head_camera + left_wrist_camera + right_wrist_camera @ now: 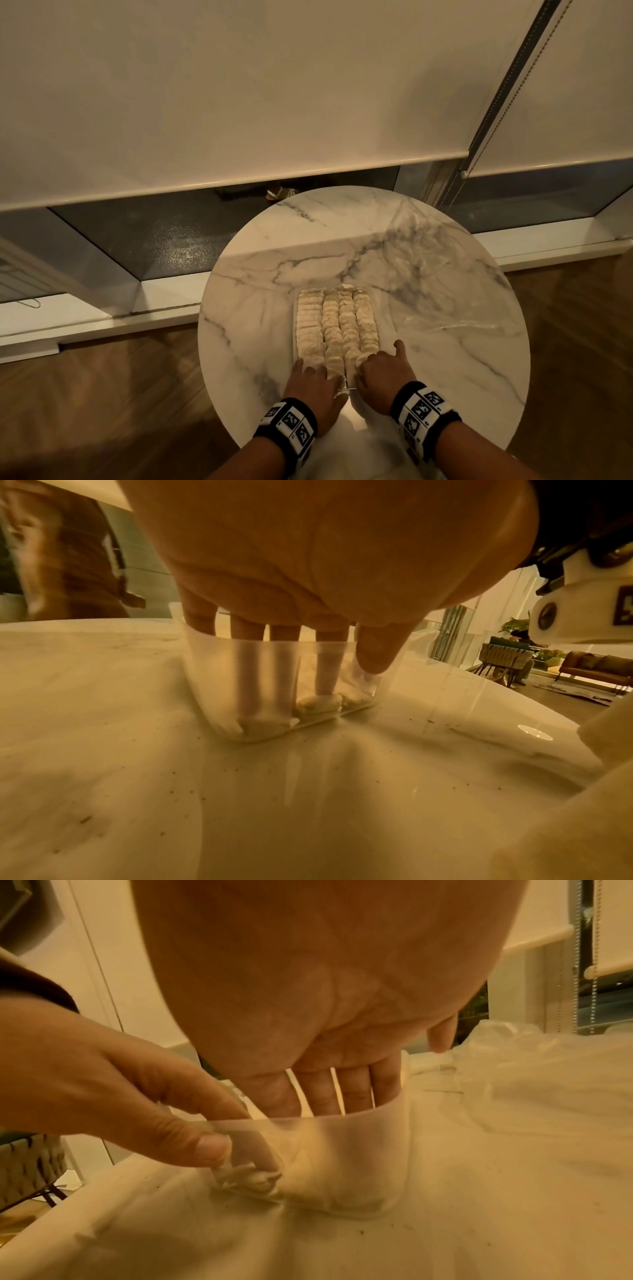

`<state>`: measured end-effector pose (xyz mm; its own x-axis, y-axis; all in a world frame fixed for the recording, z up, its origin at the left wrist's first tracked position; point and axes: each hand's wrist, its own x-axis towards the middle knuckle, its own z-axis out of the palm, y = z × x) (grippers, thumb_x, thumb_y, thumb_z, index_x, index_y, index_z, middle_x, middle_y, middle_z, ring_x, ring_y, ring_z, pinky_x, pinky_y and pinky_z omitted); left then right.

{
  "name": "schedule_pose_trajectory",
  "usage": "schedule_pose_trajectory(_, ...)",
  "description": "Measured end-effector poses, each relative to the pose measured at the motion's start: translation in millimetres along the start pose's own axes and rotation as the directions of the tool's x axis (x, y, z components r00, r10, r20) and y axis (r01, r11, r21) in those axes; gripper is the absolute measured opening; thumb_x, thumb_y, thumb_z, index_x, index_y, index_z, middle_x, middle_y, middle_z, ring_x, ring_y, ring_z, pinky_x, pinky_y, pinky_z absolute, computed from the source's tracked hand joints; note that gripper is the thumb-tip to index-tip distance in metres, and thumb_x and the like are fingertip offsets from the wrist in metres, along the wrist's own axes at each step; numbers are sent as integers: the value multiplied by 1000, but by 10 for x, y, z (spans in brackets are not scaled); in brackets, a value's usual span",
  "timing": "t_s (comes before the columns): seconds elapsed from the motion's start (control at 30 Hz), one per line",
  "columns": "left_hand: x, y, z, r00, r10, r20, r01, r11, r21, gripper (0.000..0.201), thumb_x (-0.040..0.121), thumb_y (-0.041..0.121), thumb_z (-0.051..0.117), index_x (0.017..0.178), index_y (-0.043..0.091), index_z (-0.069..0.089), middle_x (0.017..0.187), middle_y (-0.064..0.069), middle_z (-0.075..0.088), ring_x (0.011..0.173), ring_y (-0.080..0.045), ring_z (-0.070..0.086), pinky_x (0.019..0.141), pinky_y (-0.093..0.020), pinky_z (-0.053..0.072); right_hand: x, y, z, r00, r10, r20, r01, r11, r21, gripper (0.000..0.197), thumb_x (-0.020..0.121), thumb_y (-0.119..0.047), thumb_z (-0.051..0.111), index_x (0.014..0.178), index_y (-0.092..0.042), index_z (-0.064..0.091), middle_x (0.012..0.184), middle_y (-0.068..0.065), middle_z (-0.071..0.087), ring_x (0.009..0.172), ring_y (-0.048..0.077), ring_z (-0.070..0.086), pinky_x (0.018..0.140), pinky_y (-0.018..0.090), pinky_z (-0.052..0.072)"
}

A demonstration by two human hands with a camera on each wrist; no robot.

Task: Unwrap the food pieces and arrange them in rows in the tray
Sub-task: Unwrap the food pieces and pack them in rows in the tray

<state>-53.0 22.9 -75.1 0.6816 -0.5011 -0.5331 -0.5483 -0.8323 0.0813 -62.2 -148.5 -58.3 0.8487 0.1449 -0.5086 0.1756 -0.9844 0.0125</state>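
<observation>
Here, near to far:

Left hand (313,382): it reaches over the near wall of the tray (274,669), straight fingers (246,674) going down onto the pieces at the near end. Thumb (192,1139) and a finger seem to pinch one piece (248,1179) at the near wall, I judge to set it into line.

Right hand (382,377): also at the near end, fingers (352,1091) straight and slightly apart, dipping behind the tray wall onto the right rows. The thumb points away over the worktop. It grips nothing; I think it steadies or presses the rows level.

Grip, both: the left is closed lightly on one piece, the right is flat and open.

Pieces (337,323): pale, unwrapped, lying in four rows along the tray, each overlapping the next. The rows look nearly full, so the task seems close to its end.

Tray: clear plastic, on the round marble worktop (260,308), its long side running away from the person, probably so both hands reach the near end.

Wrap (442,291): clear film lying loose on the worktop to the right, apart from the tray.
</observation>
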Motion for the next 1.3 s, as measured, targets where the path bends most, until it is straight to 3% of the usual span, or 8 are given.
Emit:
schedule_pose_trajectory(0.17, 0, 1, -20, 1000, 8, -17, -9, 1000, -18, 51, 97, 58, 27, 135, 33, 49, 136, -6, 51, 127, -28, 46, 118, -52, 10, 56, 29, 70, 999, 14, 48, -17, 998, 60, 43, 98, -42, 29, 105, -19, 65, 108, 1, 64, 105, 23, 60, 110, 64, 8)
schedule_pose_trajectory(0.4, -175, -207, -8, 990, -5, -143, 13, 998, 55, 54, 98, 54, 25, 126, 19, 54, 125, -7, 56, 121, -26, 47, 121, -47, 8, 110, -159, -80, 981, -118, -154, 125, 991, 39, 34, 92, -35, 40, 99, -20, 69, 102, 4, 69, 98, 29, 61, 98, 48, 28)
schedule_pose_trajectory(0.57, -159, -206, 48, 999, 9, -51, -5, 996, 88, 51, 104, 38, 23, 128, 11, 59, 127, -13, 60, 125, -30, 46, 121, -50, 2, 336, -396, 73, 986, -157, 62, 138, 960, 246, 39, 97, -34, 41, 112, -9, 68, 118, 13, 64, 106, 32, 62, 90, 36, 49)
schedule_pose_trajectory(0.73, -88, -250, 147, 1000, 14, -2, -14, 997, 76, 39, 102, 33, 33, 127, 19, 60, 120, -7, 65, 121, -29, 49, 119, -51, -1, 466, -415, 260, 986, -123, 112, 92, 964, 248, 50, 99, -43, 33, 118, -8, 63, 122, 12, 60, 108, 30, 60, 90, 38, 48)
schedule_pose_trajectory(0.87, -55, -297, 146, 999, 44, -21, -44, 998, 37, 38, 103, 33, 33, 129, 19, 57, 124, -8, 62, 123, -29, 47, 120, -49, 6, 525, -401, 215, 986, -138, 93, 105, 949, 298, 43, 97, -41, 39, 112, -13, 68, 117, 8, 64, 103, 28, 63, 90, 37, 51)
schedule_pose_trajectory(0.97, -82, -331, 173, 985, 88, -151, -98, 993, -62, 40, 102, 39, 37, 128, 17, 57, 125, -8, 60, 120, -28, 47, 115, -42, 24, 609, -410, 135, 983, -180, 45, 152, 919, 363, 29, 95, -29, 49, 105, -13, 71, 111, 8, 66, 101, 27, 64, 88, 32, 51)
schedule_pose_trajectory(1.1, -160, -433, 276, 912, 36, -408, -138, 965, -223, 33, 93, 41, 45, 114, 20, 60, 119, -1, 53, 116, -22, 47, 101, -36, 42, 703, -500, 126, 971, -229, 73, 183, 901, 392, 27, 98, -24, 54, 114, -7, 68, 118, 13, 65, 108, 28, 62, 96, 32, 47)
schedule_pose_trajectory(1.3, -207, -508, 261, 926, -147, -346, -32, 886, -463, 49, 96, 44, 50, 141, 26, 40, 153, 2, 23, 143, -13, 20, 115, -27, 28, 779, -547, 77, 968, -250, 32, 222, 905, 364, 29, 93, -25, 61, 116, -9, 66, 115, 13, 65, 107, 28, 61, 85, 26, 43)
